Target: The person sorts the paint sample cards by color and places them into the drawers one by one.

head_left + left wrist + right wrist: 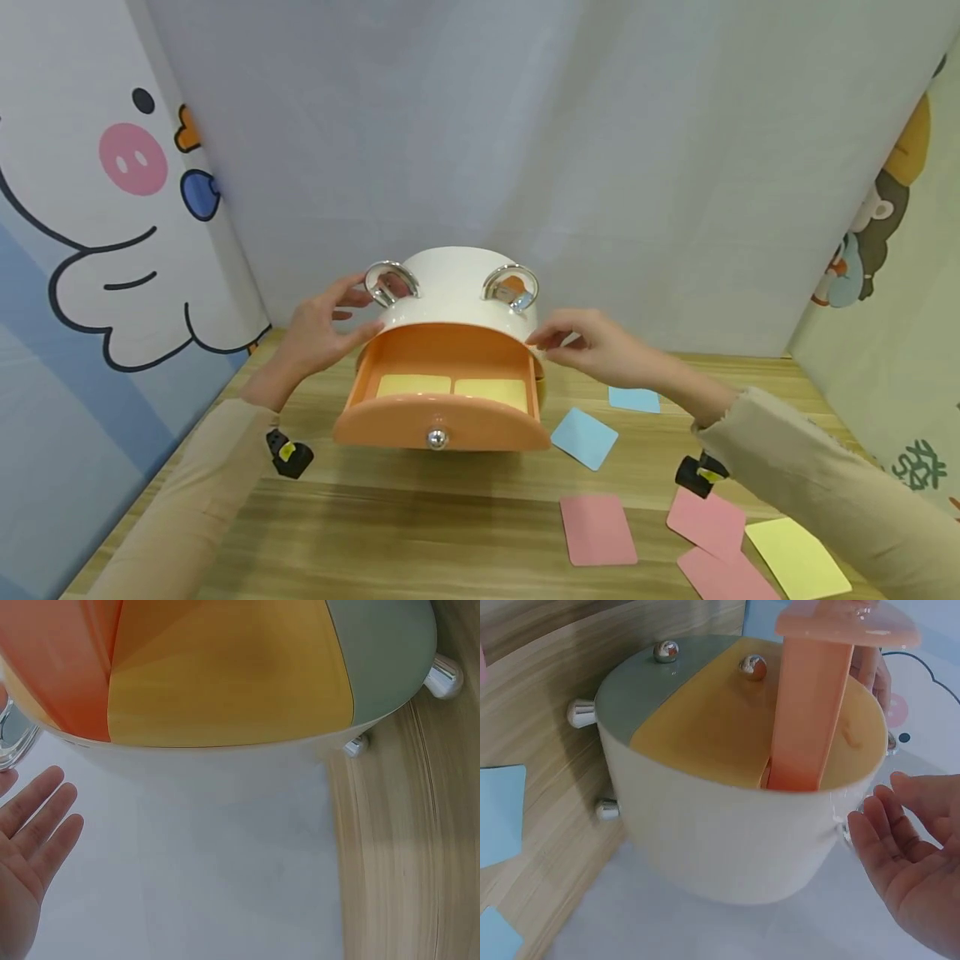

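Note:
A rounded white drawer box (pixel 457 275) stands on the table, with two chrome rings on its top. Its orange top drawer (pixel 442 422) is pulled out, and two yellow cards (pixel 491 390) lie inside. Below it, the yellow drawer (pixel 712 720) and the green drawer (pixel 641 694) are closed. My left hand (pixel 318 329) is at the box's left side, fingers spread by the left chrome ring (pixel 390 283) and thumb at the shell's front rim. At the right side, my right hand (pixel 592 342) has loosely bent fingers close to the shell, holding nothing.
Blue cards (pixel 585 437) lie on the wooden table (pixel 360 525) right of the box. Nearer the front right are several pink cards (pixel 597 531) and a yellow card (pixel 798 558). A grey-white curtain (pixel 465 125) hangs behind, with printed cartoon panels on both sides.

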### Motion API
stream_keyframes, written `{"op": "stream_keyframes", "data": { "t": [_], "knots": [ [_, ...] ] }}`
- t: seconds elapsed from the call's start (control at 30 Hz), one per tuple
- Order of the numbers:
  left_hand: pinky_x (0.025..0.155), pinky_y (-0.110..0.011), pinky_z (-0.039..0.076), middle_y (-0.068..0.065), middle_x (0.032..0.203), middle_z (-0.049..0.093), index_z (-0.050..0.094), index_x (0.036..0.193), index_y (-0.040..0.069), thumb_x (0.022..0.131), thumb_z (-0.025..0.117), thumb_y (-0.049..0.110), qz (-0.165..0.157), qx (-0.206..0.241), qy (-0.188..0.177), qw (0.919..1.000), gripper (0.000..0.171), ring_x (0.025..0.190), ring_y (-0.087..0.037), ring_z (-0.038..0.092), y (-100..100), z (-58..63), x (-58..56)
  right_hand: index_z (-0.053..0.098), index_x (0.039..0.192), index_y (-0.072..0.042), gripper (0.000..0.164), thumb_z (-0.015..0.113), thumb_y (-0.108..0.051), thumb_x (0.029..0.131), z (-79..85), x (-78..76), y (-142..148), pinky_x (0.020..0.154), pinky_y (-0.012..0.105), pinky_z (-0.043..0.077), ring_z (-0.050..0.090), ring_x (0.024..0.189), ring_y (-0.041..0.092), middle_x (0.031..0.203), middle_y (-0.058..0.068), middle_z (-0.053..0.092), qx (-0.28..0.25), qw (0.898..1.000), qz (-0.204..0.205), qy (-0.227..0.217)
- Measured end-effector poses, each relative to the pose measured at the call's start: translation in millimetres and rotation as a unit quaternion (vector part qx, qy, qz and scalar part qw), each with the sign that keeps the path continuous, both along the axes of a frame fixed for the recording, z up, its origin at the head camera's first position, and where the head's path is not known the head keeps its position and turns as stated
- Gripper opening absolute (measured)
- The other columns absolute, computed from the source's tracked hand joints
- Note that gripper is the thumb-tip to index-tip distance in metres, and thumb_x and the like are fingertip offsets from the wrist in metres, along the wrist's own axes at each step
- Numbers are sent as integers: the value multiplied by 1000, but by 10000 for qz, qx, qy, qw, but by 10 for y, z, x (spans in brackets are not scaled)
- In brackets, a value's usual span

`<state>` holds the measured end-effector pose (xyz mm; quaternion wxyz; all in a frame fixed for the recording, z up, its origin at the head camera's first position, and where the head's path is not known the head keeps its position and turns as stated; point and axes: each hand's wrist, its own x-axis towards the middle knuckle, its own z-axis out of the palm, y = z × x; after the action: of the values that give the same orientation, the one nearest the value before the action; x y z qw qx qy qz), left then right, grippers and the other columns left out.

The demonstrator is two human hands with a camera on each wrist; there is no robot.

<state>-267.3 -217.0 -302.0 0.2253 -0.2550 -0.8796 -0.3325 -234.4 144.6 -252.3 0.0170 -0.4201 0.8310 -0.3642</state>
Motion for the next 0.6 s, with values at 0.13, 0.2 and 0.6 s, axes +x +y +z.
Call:
{"op": "stream_keyframes", "data": {
  "t": [0.13, 0.2, 0.6],
  "knots": [
    [80, -50, 50, -21, 108, 61, 43, 131, 1, 80, 69, 21, 14, -21, -1, 10000, 60, 99, -34, 59, -9, -1, 13, 62, 104, 5, 20, 57, 6, 84, -42, 11, 255, 74, 30, 53, 59, 85, 19, 93, 10, 62, -56, 9998, -119, -167],
    [80, -50, 50, -21, 108, 61, 42, 131, 1, 81, 69, 21, 12, -22, -23, 10000, 60, 99, -34, 59, -10, 0, 17, 61, 105, 6, 22, 57, 6, 84, -80, 30, 411, 73, 28, 53, 58, 86, 13, 95, 11, 62, -56, 9996, -192, -224],
    [81, -49, 49, -20, 108, 61, 42, 132, 3, 81, 68, 24, 56, -34, -48, 10000, 61, 100, -33, 58, -3, 4, 10, 57, 110, 8, 25, 57, 2, 85, -488, 204, 1367, 68, 20, 50, 55, 85, -1, 98, -14, 59, 58, 9942, -1053, -199]
  ]
}}
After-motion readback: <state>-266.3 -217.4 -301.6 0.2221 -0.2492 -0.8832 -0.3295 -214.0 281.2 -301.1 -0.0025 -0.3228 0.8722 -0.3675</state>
